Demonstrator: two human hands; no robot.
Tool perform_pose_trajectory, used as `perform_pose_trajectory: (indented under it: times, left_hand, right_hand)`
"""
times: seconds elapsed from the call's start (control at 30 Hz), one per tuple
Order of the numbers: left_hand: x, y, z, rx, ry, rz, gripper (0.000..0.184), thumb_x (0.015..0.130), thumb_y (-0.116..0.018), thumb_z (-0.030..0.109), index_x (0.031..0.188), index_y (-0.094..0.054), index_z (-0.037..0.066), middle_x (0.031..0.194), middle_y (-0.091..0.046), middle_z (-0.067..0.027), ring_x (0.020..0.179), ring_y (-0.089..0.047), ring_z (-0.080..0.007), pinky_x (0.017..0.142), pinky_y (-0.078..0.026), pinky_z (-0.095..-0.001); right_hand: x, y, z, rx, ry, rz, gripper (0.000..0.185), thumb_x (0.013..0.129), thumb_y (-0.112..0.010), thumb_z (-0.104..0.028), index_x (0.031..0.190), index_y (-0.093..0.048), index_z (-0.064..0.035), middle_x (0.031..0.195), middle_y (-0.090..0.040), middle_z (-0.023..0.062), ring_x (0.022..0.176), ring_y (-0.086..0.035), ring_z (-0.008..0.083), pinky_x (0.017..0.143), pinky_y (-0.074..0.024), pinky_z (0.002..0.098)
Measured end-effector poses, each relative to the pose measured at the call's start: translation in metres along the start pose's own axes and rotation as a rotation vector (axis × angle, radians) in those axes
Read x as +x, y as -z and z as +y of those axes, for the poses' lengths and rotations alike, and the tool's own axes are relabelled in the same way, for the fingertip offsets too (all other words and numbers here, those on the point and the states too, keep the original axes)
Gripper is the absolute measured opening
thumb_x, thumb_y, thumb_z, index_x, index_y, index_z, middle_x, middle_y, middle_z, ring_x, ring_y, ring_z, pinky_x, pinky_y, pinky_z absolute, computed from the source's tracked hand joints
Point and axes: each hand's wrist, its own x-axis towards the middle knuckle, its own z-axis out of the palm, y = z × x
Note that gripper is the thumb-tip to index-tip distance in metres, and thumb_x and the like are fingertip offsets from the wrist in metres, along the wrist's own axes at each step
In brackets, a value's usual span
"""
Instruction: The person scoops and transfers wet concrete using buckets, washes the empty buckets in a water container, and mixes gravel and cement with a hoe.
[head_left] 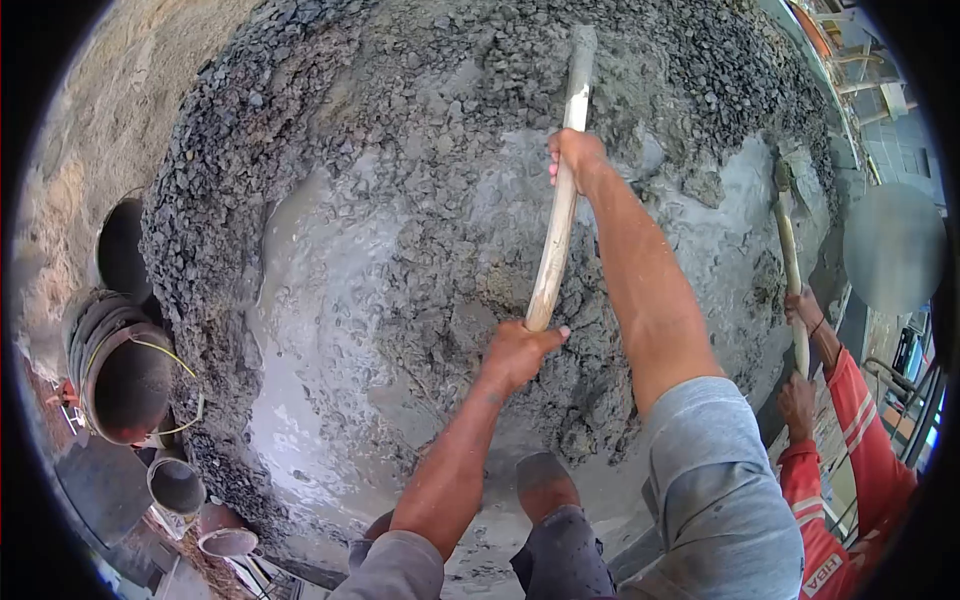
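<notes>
A pale wooden handle [553,255] runs up from the middle of the view, and its cement-coated upper end meets the dark gravel. My left hand [515,352] is closed around the handle's lower end. Higher up, my right hand [577,158] wraps the same handle. The tool's head is hidden in the mix. Wet grey cement [330,250] lies around and left of the handle, with a heap of dark gravel [230,130] behind it and along its left side.
At the right, a co-worker in red sleeves [855,400] holds another wooden handle [789,240] in the mix. Several buckets [130,385] stand at the left beside the gravel. My boot [545,485] is at the bottom, in wet cement.
</notes>
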Motion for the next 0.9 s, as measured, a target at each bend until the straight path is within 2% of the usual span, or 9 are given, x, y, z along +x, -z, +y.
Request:
perform_pose_trajectory:
  times: [0.1,0.2,0.3,0.4,0.6,0.73,0.8,0.87,0.9]
  left_hand:
    - [0.001,-0.01,0.004,-0.153,-0.039,-0.041,0.031,0.073,-0.074,0.026,0.07,-0.055,0.002,0.053,-0.049,-0.0023,0.041,-0.045,-0.0113,0.038,-0.034,-0.029]
    - [0.008,-0.009,-0.029,-0.049,-0.177,0.065,0.031,0.072,-0.073,0.027,0.074,-0.057,0.0,0.056,-0.051,-0.0034,0.043,-0.047,-0.012,0.04,-0.036,-0.03]
    - [-0.019,-0.025,-0.068,0.042,-0.207,0.121,0.044,0.068,-0.067,0.035,0.088,-0.064,-0.004,0.076,-0.065,-0.0183,0.074,-0.065,-0.0297,0.067,-0.049,-0.038]
    - [-0.086,-0.021,-0.084,0.133,-0.124,0.064,0.045,0.067,-0.067,0.035,0.095,-0.065,-0.001,0.084,-0.066,-0.0193,0.081,-0.065,-0.0304,0.073,-0.049,-0.0383]
    - [-0.22,0.003,-0.181,0.337,-0.08,0.055,0.047,0.067,-0.065,0.036,0.097,-0.064,0.0,0.082,-0.066,-0.0199,0.08,-0.065,-0.0336,0.072,-0.05,-0.0395]
    - [-0.321,0.031,-0.286,0.323,0.004,-0.034,0.043,0.066,-0.067,0.034,0.092,-0.065,-0.001,0.073,-0.065,-0.0183,0.069,-0.066,-0.0296,0.064,-0.05,-0.0374]
    - [-0.375,0.031,-0.325,0.215,0.027,-0.065,0.036,0.067,-0.07,0.028,0.086,-0.064,-0.003,0.061,-0.061,-0.0093,0.055,-0.058,-0.0159,0.052,-0.045,-0.0317]
    - [-0.419,0.037,-0.353,0.207,0.151,-0.145,0.033,0.069,-0.07,0.027,0.082,-0.063,-0.002,0.058,-0.059,-0.0074,0.052,-0.057,-0.0154,0.05,-0.045,-0.0322]
    - [-0.429,0.04,-0.394,0.19,0.172,-0.194,0.032,0.069,-0.07,0.028,0.079,-0.062,-0.001,0.057,-0.059,-0.0068,0.051,-0.057,-0.0161,0.05,-0.045,-0.033]
  right_hand:
    - [0.007,0.007,0.003,-0.009,0.019,0.016,0.004,0.068,-0.054,-0.004,0.068,-0.052,0.0,0.061,-0.051,0.0087,0.047,-0.053,0.0194,0.045,-0.0499,0.0375]
    - [-0.007,-0.003,0.02,0.005,0.065,0.0,0.003,0.07,-0.053,-0.003,0.069,-0.053,0.0004,0.06,-0.051,0.0084,0.047,-0.053,0.0197,0.044,-0.0494,0.0376]
    - [-0.045,0.009,0.037,0.022,0.094,0.015,0.003,0.07,-0.054,-0.004,0.071,-0.053,-0.0011,0.061,-0.051,0.0077,0.046,-0.052,0.0196,0.043,-0.0494,0.0379]
    - [-0.098,0.019,0.06,0.048,0.045,-0.008,0.004,0.071,-0.054,-0.005,0.071,-0.053,-0.0016,0.062,-0.051,0.0074,0.046,-0.051,0.0192,0.043,-0.0493,0.038]
    - [-0.258,0.005,0.137,0.171,-0.115,0.004,0.007,0.071,-0.056,-0.008,0.068,-0.05,-0.0043,0.059,-0.047,0.0055,0.047,-0.049,0.0167,0.044,-0.048,0.0376]
    - [-0.377,-0.024,0.224,0.208,-0.231,0.047,0.009,0.071,-0.056,-0.008,0.065,-0.051,-0.0028,0.058,-0.048,0.0069,0.043,-0.049,0.0185,0.041,-0.047,0.0388]
    - [-0.429,-0.031,0.261,0.19,-0.342,0.095,0.009,0.072,-0.056,-0.008,0.066,-0.052,-0.0022,0.057,-0.049,0.0068,0.041,-0.048,0.0187,0.04,-0.0463,0.0385]
    - [-0.471,-0.04,0.308,0.2,-0.388,0.113,0.007,0.072,-0.056,-0.007,0.068,-0.053,-0.0018,0.057,-0.049,0.0067,0.041,-0.05,0.0186,0.038,-0.0456,0.0374]
    - [-0.499,-0.045,0.324,0.202,-0.407,0.142,0.006,0.072,-0.056,-0.006,0.069,-0.053,-0.0018,0.057,-0.049,0.0069,0.04,-0.05,0.0183,0.037,-0.045,0.0367]
